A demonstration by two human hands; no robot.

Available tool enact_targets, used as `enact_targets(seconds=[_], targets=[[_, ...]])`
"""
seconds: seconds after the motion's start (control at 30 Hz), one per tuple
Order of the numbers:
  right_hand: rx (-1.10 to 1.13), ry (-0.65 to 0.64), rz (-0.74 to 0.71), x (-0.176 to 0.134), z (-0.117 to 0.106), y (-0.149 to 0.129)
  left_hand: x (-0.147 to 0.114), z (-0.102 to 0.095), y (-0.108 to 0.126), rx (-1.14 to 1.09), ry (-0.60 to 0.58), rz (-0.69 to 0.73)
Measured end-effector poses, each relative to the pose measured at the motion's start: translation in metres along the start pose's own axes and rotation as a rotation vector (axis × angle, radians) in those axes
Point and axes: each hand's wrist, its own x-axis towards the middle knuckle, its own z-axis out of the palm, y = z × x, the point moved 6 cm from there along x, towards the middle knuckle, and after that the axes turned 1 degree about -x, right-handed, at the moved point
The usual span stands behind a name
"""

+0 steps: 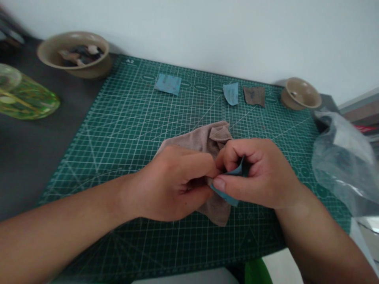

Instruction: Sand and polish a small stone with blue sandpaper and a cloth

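In the middle of the head view, my left hand (pixel 174 181) is closed in a pinch, its fingertips meeting those of my right hand. What it holds is too small and covered to make out. My right hand (pixel 260 173) grips a folded piece of blue sandpaper (pixel 226 196) between thumb and fingers, curled up into the palm. Beneath both hands a crumpled brownish-pink cloth (pixel 189 138) lies on the green cutting mat (pixel 133 114).
Along the mat's far side lie a blue sandpaper square (pixel 168 84), a curved blue piece (pixel 231 94) and a brown square (pixel 254 96). A filled bowl (pixel 74 71), a smaller bowl (pixel 300 94), a yellow-green bottle (pixel 32 98) and a clear plastic bag (pixel 340 157) surround the work area.
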Motion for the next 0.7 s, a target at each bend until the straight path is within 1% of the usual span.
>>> enact_targets(seconds=[0.2, 0.3, 0.43, 0.7], targets=[[0.071, -0.019, 0.015, -0.002, -0.0013, -0.0035, -0.0015, -0.0007, -0.0004, -0.074, -0.018, 0.005], [0.089, 0.001, 0.045, -0.0031, -0.003, -0.0022, -0.001, -0.0034, -0.0008, -0.111, 0.025, 0.006], [0.084, 0.035, 0.028, -0.0028, -0.0044, -0.0027, 0.0011, -0.0082, 0.0001, -0.118, 0.102, 0.013], [0.151, -0.01, 0.058, -0.0021, -0.0029, -0.002, 0.0028, -0.007, 0.0, -0.133, 0.067, 0.001]])
